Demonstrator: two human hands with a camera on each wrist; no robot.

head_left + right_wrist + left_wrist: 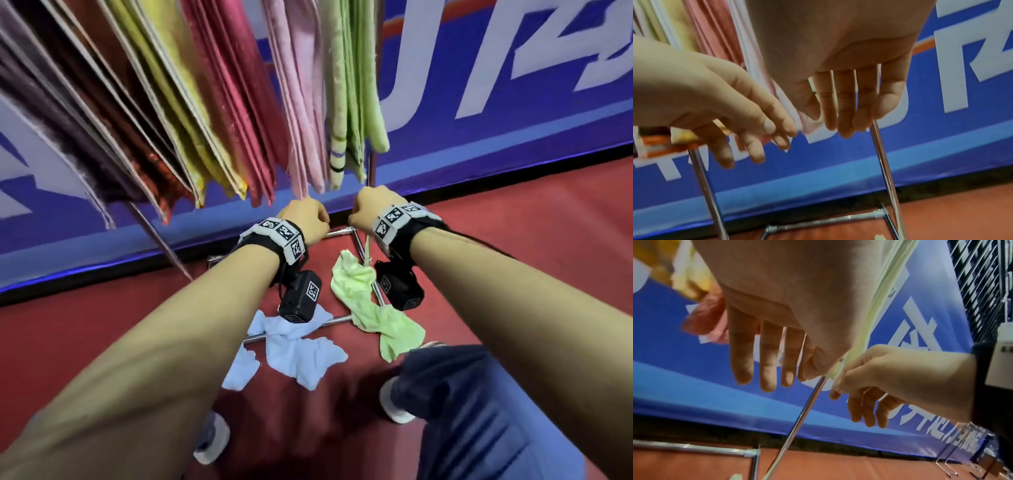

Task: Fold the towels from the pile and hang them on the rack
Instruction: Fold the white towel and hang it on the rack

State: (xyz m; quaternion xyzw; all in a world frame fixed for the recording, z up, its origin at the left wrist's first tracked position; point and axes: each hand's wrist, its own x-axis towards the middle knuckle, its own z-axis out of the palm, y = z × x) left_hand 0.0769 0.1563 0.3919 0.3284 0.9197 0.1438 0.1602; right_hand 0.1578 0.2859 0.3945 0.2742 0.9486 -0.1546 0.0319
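Folded towels hang in a row on the metal rack (337, 320), among them a pink towel (301, 102) and a pale green towel (352, 102). My hands are side by side just under their lower ends. My left hand (305, 219) (777, 369) has straight, relaxed fingers and holds nothing; they brush the pink towel (791, 110). My right hand (370, 209) (838, 386) pinches the bottom edge of the green towel (869, 331) between thumb and forefinger, its other fingers hanging loose. A crumpled light blue towel (294, 346) and a crumpled green towel (363, 301) lie on the floor.
The rack's chrome upright (884, 162) and base bars (828, 220) stand close in front of my hands. A blue banner wall (479, 102) runs behind the rack. The floor (548, 222) is red. My shoes (394, 404) stand beside the floor towels.
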